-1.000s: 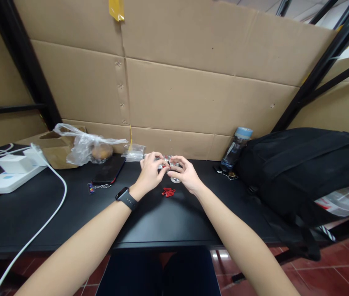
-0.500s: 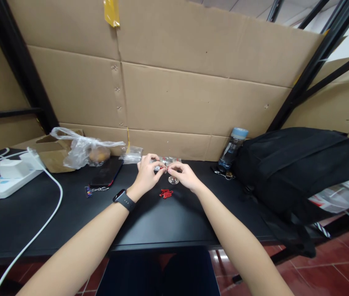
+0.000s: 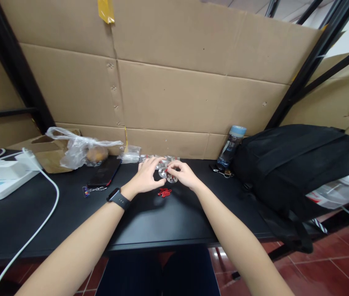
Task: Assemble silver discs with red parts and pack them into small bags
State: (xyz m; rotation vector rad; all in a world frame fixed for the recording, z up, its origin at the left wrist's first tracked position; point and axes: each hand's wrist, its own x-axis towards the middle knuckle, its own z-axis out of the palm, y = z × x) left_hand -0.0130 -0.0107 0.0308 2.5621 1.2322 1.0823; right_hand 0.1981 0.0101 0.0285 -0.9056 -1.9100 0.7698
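Observation:
My left hand (image 3: 148, 174) hovers over the desk with thumb and fingers spread apart, holding nothing. A dark watch (image 3: 118, 198) is on that wrist. Beside it, my right hand (image 3: 183, 174) pinches a small red piece (image 3: 167, 169), partly hidden by the fingertips. Right under the fingers are clear round ornaments; one clear disc (image 3: 172, 179) shows below the right fingertips. More clear, shiny pieces (image 3: 173, 158) lie behind the hands. Closer to me is a little pile of thin red loops (image 3: 164, 192), which look like cords.
On the left are a power strip (image 3: 17, 176) with a white cable, a tied plastic bag (image 3: 78, 152) and a phone (image 3: 105, 172). Small clear bags (image 3: 130, 155) lie by the cardboard wall (image 3: 168, 102). To the right stand a bottle (image 3: 230, 147) and a black backpack (image 3: 291, 172).
My hands were together, both pinching at one spot. My left hand has let go and opened, moving slightly left. My right hand remains pinched over the clear ornaments.

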